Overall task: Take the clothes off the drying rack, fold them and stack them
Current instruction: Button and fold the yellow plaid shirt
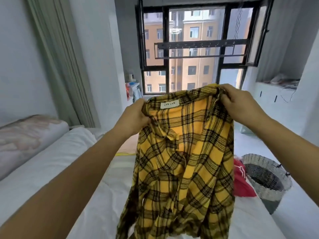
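From the head camera I have the shirt (186, 152) held up in front of me, inside facing me, with its label (170, 104) showing under the collar. My left hand (136, 116) is curled round the collar edge on its side, bunching the cloth. My right hand (240, 102) pinches the other shoulder, a little higher and further out.

The shirt hangs straight down from both grips, with its long axis vertical, over the bed (51, 169). Its hem runs out of the bottom of the frame, so I cannot tell whether it touches the sheet.

Both hands sit at the top edge and neither is nearer the hem. To fold it, I judge the shirt must first be lowered flat onto the bed. The rack (198, 49) by the window looks bare. A basket (265, 176) stands to my right.
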`<state>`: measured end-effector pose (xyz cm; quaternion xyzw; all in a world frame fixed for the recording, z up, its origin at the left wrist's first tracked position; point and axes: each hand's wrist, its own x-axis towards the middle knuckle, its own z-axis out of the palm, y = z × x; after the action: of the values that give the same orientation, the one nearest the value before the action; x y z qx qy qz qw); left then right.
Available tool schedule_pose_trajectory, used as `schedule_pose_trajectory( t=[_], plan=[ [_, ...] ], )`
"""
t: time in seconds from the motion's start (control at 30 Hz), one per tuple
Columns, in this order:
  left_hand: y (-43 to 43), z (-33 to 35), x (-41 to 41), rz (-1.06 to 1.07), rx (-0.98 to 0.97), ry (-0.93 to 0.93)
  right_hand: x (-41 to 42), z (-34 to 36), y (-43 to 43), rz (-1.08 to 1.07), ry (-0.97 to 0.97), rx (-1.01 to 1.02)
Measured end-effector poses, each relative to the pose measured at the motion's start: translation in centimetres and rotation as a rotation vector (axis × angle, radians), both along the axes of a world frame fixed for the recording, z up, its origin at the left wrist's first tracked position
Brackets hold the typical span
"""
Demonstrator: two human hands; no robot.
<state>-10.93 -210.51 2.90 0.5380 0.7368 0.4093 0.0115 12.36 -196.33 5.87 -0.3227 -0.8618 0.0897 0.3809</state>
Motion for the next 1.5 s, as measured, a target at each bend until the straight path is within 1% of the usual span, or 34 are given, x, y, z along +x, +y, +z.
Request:
schedule_pose_trajectory(
  t=[0.03,0.13,0.2,0.23,0.27,0.3,0.33,0.37,0.4,0.43,0.5,0.53,0.57,0.63,0.7,0.73,0.77,0.8,0.83,0.87,0.9,0.93,1.03,1.1,1.17,1.23,1.3,1.37,1.43,1.5],
  plan=[
    [-0.7,0.1,0.4,0.078,0.033,0.080,0.5,-0.3,-0.6,0.002,-0.028,0.022],
    [-3.7,2.2,1.1,0.215,0.218,0.152,1.3,-0.1,-2.6,-0.005,-0.086,0.088],
    [-5.7,3.9,1.4,0.198,0.349,0.114,1.6,1.1,-4.0,0.014,-0.023,0.041],
    [-6.5,4.3,1.5,0.137,0.387,0.062,1.6,1.8,-4.7,0.028,0.037,0.006],
    [-7.2,4.0,1.8,0.062,0.359,-0.008,1.6,2.3,-5.1,0.048,0.091,-0.037],
    [-7.6,2.7,1.9,-0.002,0.284,-0.107,1.6,2.6,-5.7,0.087,0.118,-0.105],
    [-8.1,0.9,1.9,-0.038,0.206,-0.238,1.8,2.4,-6.1,0.137,0.105,-0.199],
    [-8.5,-0.9,1.8,-0.045,0.158,-0.374,2.1,1.7,-6.5,0.187,0.055,-0.296],
    [-8.9,-2.2,1.6,-0.033,0.153,-0.479,2.5,0.6,-6.8,0.211,-0.028,-0.387],
    [-9.4,-3.2,1.3,-0.011,0.169,-0.543,3.0,-0.5,-7.1,0.220,-0.127,-0.459],
    [-10.0,-3.9,0.7,0.002,0.176,-0.583,3.8,-2.3,-7.1,0.242,-0.264,-0.553],
    [-10.1,-3.9,0.5,-0.009,0.161,-0.589,4.2,-2.6,-7.2,0.275,-0.287,-0.602],
    [-10.2,-3.6,0.6,-0.028,0.150,-0.593,4.7,-2.4,-7.5,0.316,-0.279,-0.664],
    [-10.1,-2.6,0.8,-0.080,0.166,-0.586,5.3,-1.3,-7.4,0.382,-0.189,-0.735],
    [-10.3,-1.2,1.0,-0.139,0.264,-0.587,5.4,-0.1,-7.3,0.419,-0.049,-0.667],
    [-10.3,-0.7,0.8,-0.166,0.319,-0.609,5.1,0.2,-7.2,0.400,0.014,-0.578],
    [-10.3,-0.5,0.7,-0.186,0.330,-0.628,4.5,0.2,-7.0,0.320,0.028,-0.444],
    [-10.3,-0.6,0.7,-0.191,0.277,-0.625,3.8,0.0,-7.1,0.203,-0.058,-0.293],
    [-10.3,-1.1,1.0,-0.175,0.178,-0.596,3.1,-0.6,-7.3,0.118,-0.186,-0.191],
    [-10.1,-1.8,1.1,-0.150,0.084,-0.552,2.4,-1.3,-7.4,0.082,-0.297,-0.145],
    [-10.1,-2.2,1.3,-0.126,0.042,-0.535,2.0,-1.7,-7.7,0.095,-0.325,-0.166],
    [-10.0,-2.4,1.1,-0.101,0.061,-0.566,1.7,-1.8,-8.2,0.139,-0.293,-0.233],
    [-10.0,-1.7,0.7,-0.067,0.217,-0.711,0.7,-1.1,-8.8,0.263,0.025,-0.475],
    [-10.0,-1.2,1.8,-0.104,0.252,-0.754,-0.2,-1.3,-9.4,0.317,0.129,-0.662],
    [-9.8,-1.2,3.9,-0.198,0.229,-0.741,-1.4,-2.1,-10.1,0.402,0.185,-0.760],
    [-9.3,-1.2,6.1,-0.300,0.125,-0.693,-2.4,-3.1,-10.7,0.470,0.199,-0.754],
    [-8.8,-0.9,7.3,-0.332,0.039,-0.726,-3.1,-4.1,-11.3,0.503,0.207,-0.705],
    [-8.4,-0.5,7.6,-0.271,0.002,-0.816,-3.4,-4.6,-11.9,0.517,0.220,-0.692],
    [-8.3,-0.2,7.5,-0.205,-0.035,-0.828,-3.6,-4.9,-12.2,0.539,0.237,-0.661],
    [-8.3,-0.4,7.3,-0.211,-0.019,-0.868,-3.6,-4.9,-12.5,0.567,0.197,-0.610]
  ],
)
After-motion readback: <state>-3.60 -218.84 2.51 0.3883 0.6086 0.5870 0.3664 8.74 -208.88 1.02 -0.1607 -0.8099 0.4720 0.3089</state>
